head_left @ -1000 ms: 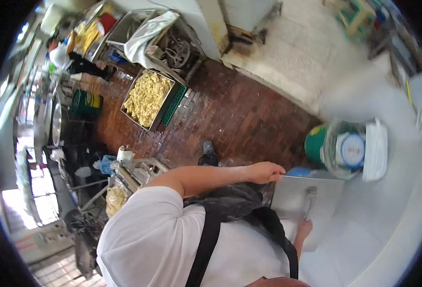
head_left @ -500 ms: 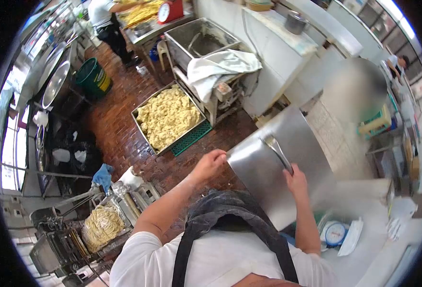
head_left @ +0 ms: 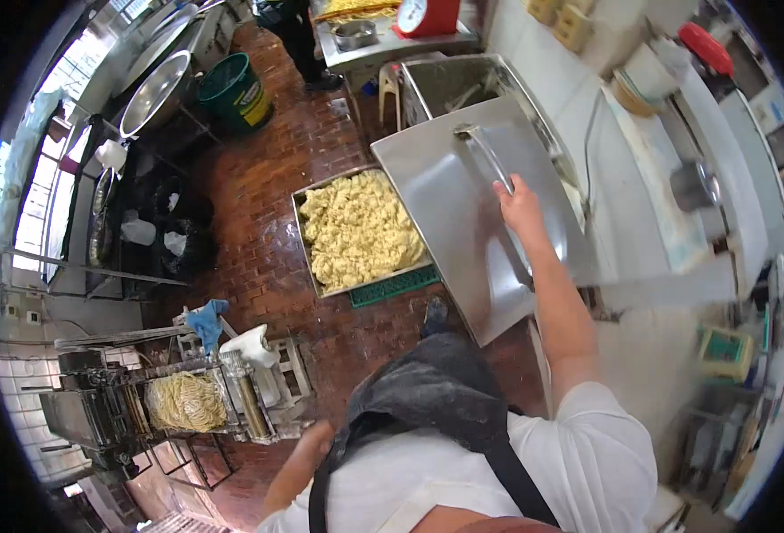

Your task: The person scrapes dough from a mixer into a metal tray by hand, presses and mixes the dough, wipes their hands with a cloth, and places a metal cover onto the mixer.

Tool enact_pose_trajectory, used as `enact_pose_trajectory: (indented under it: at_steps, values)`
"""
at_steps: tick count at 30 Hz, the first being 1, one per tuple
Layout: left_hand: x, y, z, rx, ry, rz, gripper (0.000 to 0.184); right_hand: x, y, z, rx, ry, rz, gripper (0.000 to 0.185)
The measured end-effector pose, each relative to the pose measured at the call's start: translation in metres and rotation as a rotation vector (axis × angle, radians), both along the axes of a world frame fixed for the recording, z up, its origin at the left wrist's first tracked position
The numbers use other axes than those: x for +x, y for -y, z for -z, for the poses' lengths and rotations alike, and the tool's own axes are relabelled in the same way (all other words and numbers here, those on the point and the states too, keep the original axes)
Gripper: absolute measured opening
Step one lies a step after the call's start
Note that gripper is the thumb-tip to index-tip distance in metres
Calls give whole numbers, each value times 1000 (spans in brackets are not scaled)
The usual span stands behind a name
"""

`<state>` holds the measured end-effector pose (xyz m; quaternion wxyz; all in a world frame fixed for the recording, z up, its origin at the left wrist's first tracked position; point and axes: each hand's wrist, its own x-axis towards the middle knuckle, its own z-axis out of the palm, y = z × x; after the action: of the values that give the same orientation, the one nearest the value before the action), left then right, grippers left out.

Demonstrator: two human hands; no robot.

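My right hand [head_left: 522,210] is closed around the long handle of a large square stainless steel lid [head_left: 445,213]. The lid is tilted in front of the metal basin [head_left: 463,82], hiding much of it, and overlaps in view the right edge of a tray [head_left: 310,251] of crumbly yellow dough [head_left: 362,229]. My left hand [head_left: 315,441] hangs low at my side, near the rollers of a noodle machine [head_left: 250,404]; its fingers are blurred and partly hidden. A heap of noodles [head_left: 188,402] lies on that machine.
Under the tray is a green crate [head_left: 396,285] on the brick floor. A green bucket [head_left: 235,91] stands beyond, near a large metal bowl [head_left: 156,93]. Another person [head_left: 299,44] stands by a table with a red scale [head_left: 427,16]. A pot [head_left: 694,185] sits on the ledge at right.
My right hand has carried the lid forward to the dough tray and basin. My left hand has dropped from beside the lid to my side. The view has turned right.
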<state>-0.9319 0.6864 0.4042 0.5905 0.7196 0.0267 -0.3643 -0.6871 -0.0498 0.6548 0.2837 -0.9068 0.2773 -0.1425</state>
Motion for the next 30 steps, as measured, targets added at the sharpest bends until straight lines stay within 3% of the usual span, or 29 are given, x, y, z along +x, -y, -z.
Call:
enact_pose_trajectory:
  at_steps: [1, 2, 3, 12, 15, 20, 30]
  values:
    - [-21, 0, 12, 506, -45, 46, 42, 40, 24, 12, -2, 0, 6, 56]
    - [-36, 7, 11, 718, -158, 2, 42, 74, 46, 21, -2, -12, 13, 59]
    - [-38, 25, 3, 748, -210, -63, 42, 105, 65, 24, 3, -24, -3, 59]
    - [19, 181, -25, 656, -272, -374, 42, 323, 186, 76, -79, -151, 8, 66]
    - [36, 203, -25, 641, -268, -394, 42, 349, 187, 66, -40, -176, 34, 67]
    - [55, 225, -28, 643, -287, -415, 42, 403, 219, 107, -35, -208, 38, 60]
    - [73, 239, -36, 661, -288, -406, 42, 405, 220, 115, -13, -312, 74, 50]
